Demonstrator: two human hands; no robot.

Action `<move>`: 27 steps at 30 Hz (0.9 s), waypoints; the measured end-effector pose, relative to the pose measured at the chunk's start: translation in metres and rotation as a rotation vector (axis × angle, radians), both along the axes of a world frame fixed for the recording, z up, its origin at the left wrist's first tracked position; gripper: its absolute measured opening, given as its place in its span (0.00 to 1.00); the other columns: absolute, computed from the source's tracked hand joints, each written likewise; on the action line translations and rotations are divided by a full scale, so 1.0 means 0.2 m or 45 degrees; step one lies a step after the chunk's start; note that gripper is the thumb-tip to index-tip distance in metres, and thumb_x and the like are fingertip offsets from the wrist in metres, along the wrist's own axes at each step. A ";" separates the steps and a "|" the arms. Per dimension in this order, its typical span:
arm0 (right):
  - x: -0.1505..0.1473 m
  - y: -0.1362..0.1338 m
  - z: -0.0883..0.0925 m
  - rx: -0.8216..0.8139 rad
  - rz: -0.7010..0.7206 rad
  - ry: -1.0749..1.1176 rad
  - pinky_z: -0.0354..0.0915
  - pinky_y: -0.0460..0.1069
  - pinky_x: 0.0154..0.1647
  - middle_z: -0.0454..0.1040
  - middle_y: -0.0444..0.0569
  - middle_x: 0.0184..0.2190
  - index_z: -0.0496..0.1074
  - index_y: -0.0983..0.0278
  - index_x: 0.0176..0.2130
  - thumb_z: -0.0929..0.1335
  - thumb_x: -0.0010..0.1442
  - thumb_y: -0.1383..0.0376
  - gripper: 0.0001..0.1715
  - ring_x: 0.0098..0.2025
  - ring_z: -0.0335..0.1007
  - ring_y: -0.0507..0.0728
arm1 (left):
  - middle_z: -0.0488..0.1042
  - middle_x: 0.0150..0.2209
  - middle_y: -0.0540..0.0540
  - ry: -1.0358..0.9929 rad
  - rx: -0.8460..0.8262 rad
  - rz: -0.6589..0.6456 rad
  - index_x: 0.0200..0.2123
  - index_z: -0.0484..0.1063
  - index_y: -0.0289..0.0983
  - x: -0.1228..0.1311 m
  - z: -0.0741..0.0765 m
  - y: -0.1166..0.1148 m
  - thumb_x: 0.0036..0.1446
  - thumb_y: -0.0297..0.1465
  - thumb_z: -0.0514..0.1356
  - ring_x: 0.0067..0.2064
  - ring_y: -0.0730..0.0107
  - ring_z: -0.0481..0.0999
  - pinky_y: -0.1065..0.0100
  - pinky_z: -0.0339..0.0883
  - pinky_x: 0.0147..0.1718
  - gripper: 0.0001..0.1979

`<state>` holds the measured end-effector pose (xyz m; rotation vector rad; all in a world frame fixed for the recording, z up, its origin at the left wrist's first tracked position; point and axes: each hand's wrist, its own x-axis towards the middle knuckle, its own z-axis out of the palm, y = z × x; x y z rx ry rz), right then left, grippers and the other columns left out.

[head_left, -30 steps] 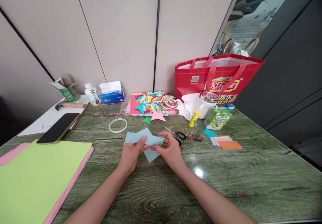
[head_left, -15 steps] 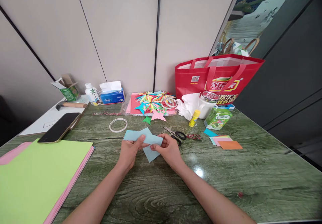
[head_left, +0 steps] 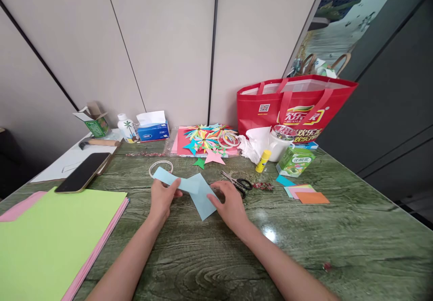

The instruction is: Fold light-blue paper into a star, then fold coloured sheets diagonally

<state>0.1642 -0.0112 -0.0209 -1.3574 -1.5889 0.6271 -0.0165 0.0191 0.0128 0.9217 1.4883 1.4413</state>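
My left hand [head_left: 163,198] pinches a light blue strip of paper [head_left: 165,175] between thumb and fingers. The strip's right end overlaps a second light blue piece of paper [head_left: 204,204], which lies slanted with one corner toward me. Beside that piece's right edge is my right hand [head_left: 232,202], its thumb and fingers apart and nothing gripped between them. Black-handled scissors [head_left: 241,183] lie just beyond the right hand. A roll of white tape [head_left: 150,169] rests behind the strip, partly covered by it.
Green and pink paper sheets [head_left: 57,242] and a phone [head_left: 83,172] lie left. Folded paper stars [head_left: 204,139] sit at the back. A glue stick [head_left: 263,161], a green carton [head_left: 296,161], small coloured paper pieces [head_left: 314,198] and a red bag [head_left: 257,123] stand or lie right.
My left hand has moved left with the blue strip, which now slants down to the right. My right hand has let go of the paper and its fingers have spread.
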 end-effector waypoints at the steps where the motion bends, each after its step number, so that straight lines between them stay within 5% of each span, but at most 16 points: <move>1: -0.01 -0.01 -0.01 0.002 0.005 -0.088 0.65 0.57 0.42 0.69 0.54 0.41 0.71 0.63 0.38 0.69 0.48 0.66 0.14 0.43 0.66 0.62 | 0.67 0.17 0.56 0.033 -0.016 0.015 0.31 0.63 0.35 0.00 0.00 0.00 0.36 0.30 0.65 0.14 0.75 0.66 0.72 0.63 0.14 0.18; 5: -0.03 -0.03 -0.03 -0.041 -0.016 -0.148 0.65 0.56 0.42 0.65 0.54 0.46 0.70 0.62 0.42 0.70 0.41 0.72 0.25 0.43 0.66 0.61 | 0.64 0.15 0.58 0.099 -0.036 0.041 0.26 0.59 0.37 0.00 -0.01 0.01 0.38 0.29 0.62 0.14 0.77 0.64 0.76 0.57 0.11 0.13; 9: -0.02 -0.01 -0.03 -0.012 -0.061 0.065 0.66 0.54 0.40 0.70 0.51 0.40 0.69 0.63 0.43 0.65 0.46 0.72 0.21 0.37 0.68 0.58 | 0.62 0.12 0.59 0.130 -0.090 -0.075 0.29 0.62 0.37 0.01 -0.01 0.00 0.37 0.25 0.60 0.11 0.78 0.59 0.78 0.47 0.09 0.12; 14: -0.01 -0.04 0.04 0.210 -0.308 0.331 0.64 0.52 0.42 0.71 0.53 0.43 0.66 0.63 0.46 0.62 0.55 0.65 0.17 0.44 0.67 0.58 | 0.65 0.12 0.56 0.362 -0.146 -0.306 0.33 0.71 0.36 0.01 -0.05 -0.02 0.33 0.28 0.65 0.14 0.71 0.64 0.74 0.51 0.14 0.17; 18: -0.03 -0.05 0.06 0.093 -0.179 0.504 0.66 0.48 0.32 0.73 0.53 0.40 0.68 0.64 0.43 0.64 0.56 0.60 0.16 0.36 0.70 0.57 | 0.64 0.13 0.54 0.638 0.035 -0.388 0.26 0.75 0.39 0.02 -0.03 -0.04 0.36 0.34 0.66 0.18 0.71 0.64 0.73 0.51 0.18 0.09; 23: -0.04 -0.02 0.06 -0.067 0.012 0.750 0.66 0.49 0.38 0.73 0.53 0.43 0.68 0.65 0.44 0.67 0.53 0.58 0.19 0.42 0.69 0.58 | 0.75 0.32 0.45 0.039 0.123 -0.894 0.38 0.74 0.36 0.06 0.04 -0.07 0.41 0.34 0.66 0.31 0.65 0.70 0.71 0.63 0.24 0.17; 27: -0.03 -0.01 0.07 -0.303 0.192 0.889 0.66 0.48 0.30 0.76 0.49 0.35 0.71 0.64 0.41 0.69 0.49 0.55 0.21 0.34 0.71 0.57 | 0.75 0.32 0.44 -0.265 0.126 -0.986 0.36 0.72 0.35 0.07 0.06 -0.10 0.41 0.33 0.67 0.30 0.67 0.70 0.70 0.65 0.25 0.16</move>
